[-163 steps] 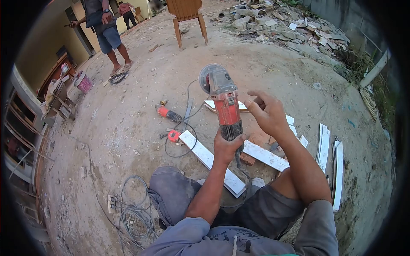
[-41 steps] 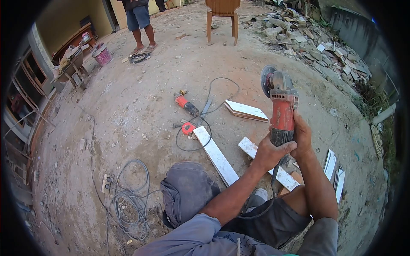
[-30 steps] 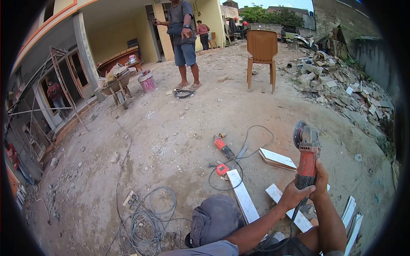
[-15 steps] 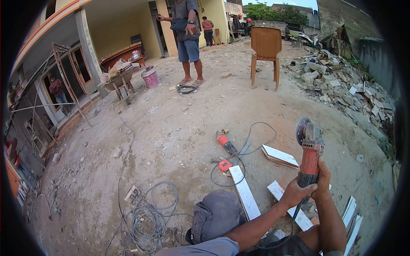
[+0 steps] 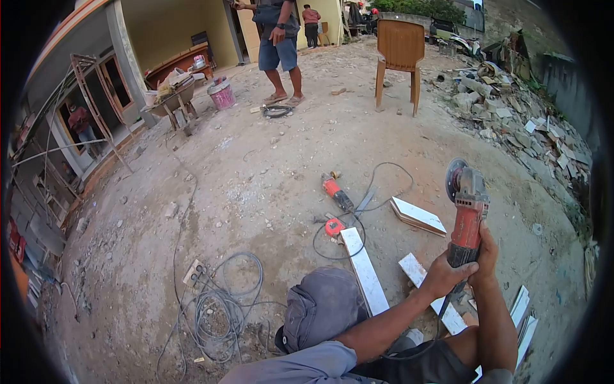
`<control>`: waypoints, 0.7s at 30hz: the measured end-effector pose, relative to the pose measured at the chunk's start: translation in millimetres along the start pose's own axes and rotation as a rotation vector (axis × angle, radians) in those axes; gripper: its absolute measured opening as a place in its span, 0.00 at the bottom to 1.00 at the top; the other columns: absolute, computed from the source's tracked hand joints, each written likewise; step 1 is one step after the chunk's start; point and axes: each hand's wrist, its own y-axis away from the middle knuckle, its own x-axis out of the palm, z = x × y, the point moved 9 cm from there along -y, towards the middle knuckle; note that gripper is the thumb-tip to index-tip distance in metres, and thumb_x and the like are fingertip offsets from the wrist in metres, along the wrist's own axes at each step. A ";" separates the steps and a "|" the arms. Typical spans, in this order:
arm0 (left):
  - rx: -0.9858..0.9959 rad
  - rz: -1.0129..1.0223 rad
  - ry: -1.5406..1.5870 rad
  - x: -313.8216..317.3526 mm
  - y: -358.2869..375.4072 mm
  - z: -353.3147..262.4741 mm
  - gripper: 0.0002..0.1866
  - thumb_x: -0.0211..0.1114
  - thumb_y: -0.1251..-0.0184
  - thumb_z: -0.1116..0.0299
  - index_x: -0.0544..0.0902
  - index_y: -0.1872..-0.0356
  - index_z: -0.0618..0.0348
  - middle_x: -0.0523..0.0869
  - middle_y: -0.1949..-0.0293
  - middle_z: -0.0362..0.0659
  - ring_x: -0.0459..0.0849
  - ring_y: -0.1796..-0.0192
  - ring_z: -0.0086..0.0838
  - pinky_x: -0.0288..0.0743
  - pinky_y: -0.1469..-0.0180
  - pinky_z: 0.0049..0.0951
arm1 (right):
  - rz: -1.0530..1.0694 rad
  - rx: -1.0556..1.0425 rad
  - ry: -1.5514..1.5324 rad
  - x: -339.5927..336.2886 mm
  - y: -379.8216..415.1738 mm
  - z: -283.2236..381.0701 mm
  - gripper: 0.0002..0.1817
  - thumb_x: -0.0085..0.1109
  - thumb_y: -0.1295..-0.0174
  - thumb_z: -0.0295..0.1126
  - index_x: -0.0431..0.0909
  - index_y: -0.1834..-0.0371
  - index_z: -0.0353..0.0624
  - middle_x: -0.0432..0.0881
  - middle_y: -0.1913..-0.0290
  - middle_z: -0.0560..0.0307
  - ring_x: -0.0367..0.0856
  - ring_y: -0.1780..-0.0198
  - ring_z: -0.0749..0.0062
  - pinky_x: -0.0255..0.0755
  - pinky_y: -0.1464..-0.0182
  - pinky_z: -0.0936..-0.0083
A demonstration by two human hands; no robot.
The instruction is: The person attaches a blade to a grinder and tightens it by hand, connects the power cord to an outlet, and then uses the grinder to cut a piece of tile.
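Observation:
An angle grinder [image 5: 467, 227] with a red and black body is held upright in front of me, its round disc [image 5: 455, 179] at the top. My left hand [image 5: 446, 276] wraps the black lower end of the body. Closed around the grinder from the right is my right hand [image 5: 488, 255]. The power cord hangs below my hands. White tile strips [image 5: 366, 272] lie on the ground below and to the left, with a stack of short tile pieces [image 5: 419, 216] nearer the grinder. A second red angle grinder [image 5: 337, 192] lies beside a red tape measure [image 5: 334, 226].
A dark grey cap-like cloth item [image 5: 323, 307] is close by my left arm. Coiled grey cable [image 5: 220, 313] and a socket block [image 5: 194, 272] lie left. A brown chair [image 5: 400, 54], rubble [image 5: 505, 115], a wheelbarrow [image 5: 176, 101], a bucket [image 5: 222, 96] and a standing person [image 5: 278, 51] are farther off.
The ground and distant things have shifted upward in view as the camera tips down. Both hands keep their hold on the grinder, which appears slightly higher and farther right.

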 end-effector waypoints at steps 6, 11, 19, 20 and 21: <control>0.040 -0.049 -0.006 -2.3 3.1 -8.3 0.33 0.75 0.44 0.51 0.76 0.45 0.65 0.83 0.55 0.46 0.81 0.53 0.27 0.77 0.49 0.29 | 0.017 0.004 0.048 1.2 6.9 3.7 0.27 0.48 0.30 0.56 0.74 0.49 0.40 0.83 0.62 0.49 0.84 0.66 0.67 0.80 0.63 0.72; 0.027 -0.017 0.007 0.6 0.2 -6.5 0.32 0.75 0.44 0.53 0.76 0.46 0.66 0.84 0.55 0.46 0.81 0.53 0.26 0.77 0.49 0.29 | -0.011 -0.015 0.081 -2.3 5.3 6.4 0.28 0.47 0.30 0.56 0.74 0.48 0.38 0.83 0.61 0.48 0.85 0.65 0.66 0.81 0.62 0.71; -0.007 -0.031 0.022 -3.5 -3.1 1.2 0.31 0.76 0.45 0.53 0.77 0.48 0.66 0.84 0.57 0.44 0.82 0.55 0.24 0.77 0.52 0.27 | -0.001 -0.009 0.068 -9.5 -5.4 -1.2 0.28 0.48 0.30 0.56 0.74 0.48 0.38 0.83 0.61 0.48 0.85 0.65 0.67 0.81 0.61 0.71; -0.015 -0.046 0.028 -4.7 -2.8 2.4 0.31 0.76 0.45 0.53 0.78 0.49 0.66 0.84 0.58 0.43 0.82 0.56 0.24 0.78 0.52 0.26 | 0.019 0.000 0.056 -9.4 -6.7 -2.5 0.28 0.48 0.30 0.56 0.74 0.49 0.39 0.83 0.61 0.49 0.85 0.65 0.68 0.81 0.60 0.71; -0.012 -0.034 0.032 -3.5 -3.6 2.3 0.31 0.76 0.45 0.53 0.78 0.49 0.66 0.84 0.58 0.43 0.82 0.56 0.24 0.78 0.52 0.26 | 0.012 -0.010 0.060 -8.6 -7.2 -0.5 0.28 0.48 0.30 0.56 0.74 0.49 0.39 0.83 0.61 0.49 0.85 0.65 0.68 0.81 0.60 0.71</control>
